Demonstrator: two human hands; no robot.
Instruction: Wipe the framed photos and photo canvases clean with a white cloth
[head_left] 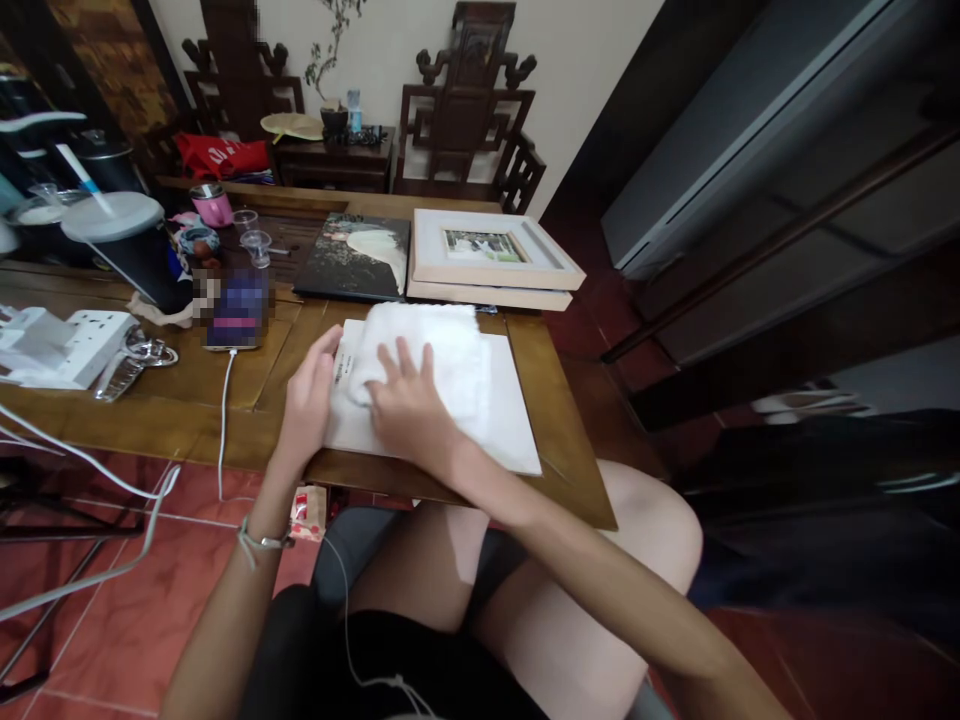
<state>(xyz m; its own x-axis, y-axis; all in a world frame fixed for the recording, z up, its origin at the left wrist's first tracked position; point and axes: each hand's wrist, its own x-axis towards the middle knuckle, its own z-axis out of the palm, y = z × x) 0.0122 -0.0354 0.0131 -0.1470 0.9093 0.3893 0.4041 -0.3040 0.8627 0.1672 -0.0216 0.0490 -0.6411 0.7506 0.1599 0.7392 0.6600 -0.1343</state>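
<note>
A folded white cloth (pixel 459 340) lies on a flat white board (pixel 514 425) near the table's front edge. My right hand (pixel 411 405) presses down on the cloth with its fingers spread, reaching in from the lower right. At the board's left edge rests my left hand (pixel 306 398), its fingers stretched out along the side and nothing seen in its palm. Small dark print shows on the board beside the left fingers. The cloth and my right hand hide much of the board's middle.
Beyond the board sit stacked framed pictures (pixel 495 250) and a dark photo panel (pixel 356 258). Leftward are a phone (pixel 238 312) on a white cable, a large lidded cup (pixel 131 245) with a straw, a pink mug (pixel 212 205) and a white power strip (pixel 79 345).
</note>
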